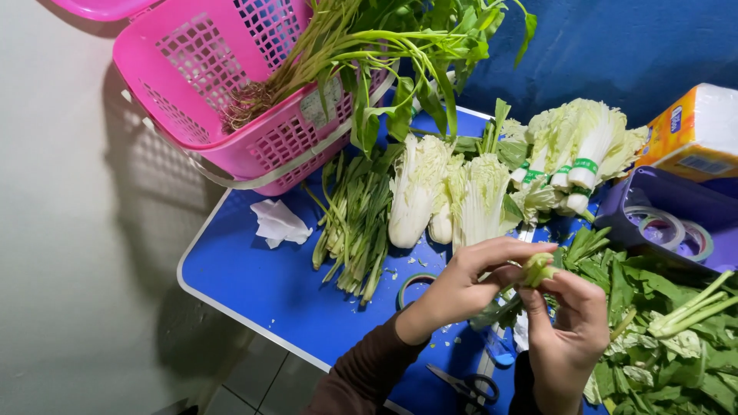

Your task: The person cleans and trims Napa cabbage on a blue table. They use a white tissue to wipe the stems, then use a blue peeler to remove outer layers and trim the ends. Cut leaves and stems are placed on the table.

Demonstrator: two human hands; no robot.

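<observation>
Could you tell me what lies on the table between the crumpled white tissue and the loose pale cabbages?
In the head view, a pile of thin green stalks lies between the tissue and the cabbages.

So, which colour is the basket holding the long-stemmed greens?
The basket is bright pink, a plastic lattice; the head view, the only one, shows it clearly.

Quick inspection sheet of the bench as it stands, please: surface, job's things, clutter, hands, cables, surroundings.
Surface: blue table, strewn with leaf scraps.
Job's things: small leafy vegetable held over the table; tape roll beside the hands.
Clutter: crumpled tissue, scissors, loose cabbages, banded cabbages, trimmed greens.
Hands: left hand and right hand both pinch the vegetable.
Cables: nothing seen.
Surroundings: pink basket of rooted greens, purple tray with tape rolls.
</observation>
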